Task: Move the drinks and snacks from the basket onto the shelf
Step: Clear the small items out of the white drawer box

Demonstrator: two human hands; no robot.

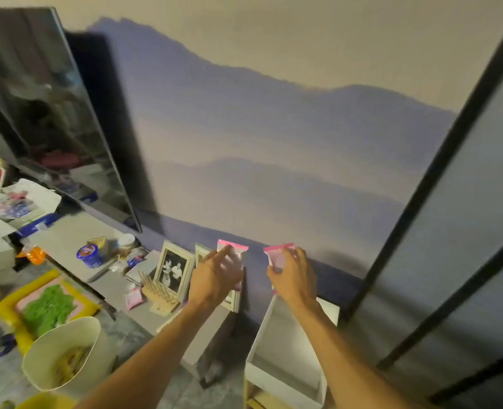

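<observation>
A cream oval basket (54, 339) sits at seven o'clock of the view, tipped toward the camera. Inside it lie blurred yellowish packets (68, 366), too soft to identify. Just at its eleven o'clock, a yellow-rimmed pink tray (5, 312) holds a heap of green shredded material (49, 305). The white open-topped shelf unit (288, 335) stands at five o'clock, against the wall.

Both forearms reach forward and up from six o'clock. The left hand (215, 278) grips a clear plastic snack packet with a pink top strip (235, 250), in front of a white-framed black-and-white photograph (173, 271). The right hand (293, 276), at its three o'clock, curls its fingers round a second clear pink-topped packet (277, 254), raised above the shelf unit's far edge and apart from it.
</observation>
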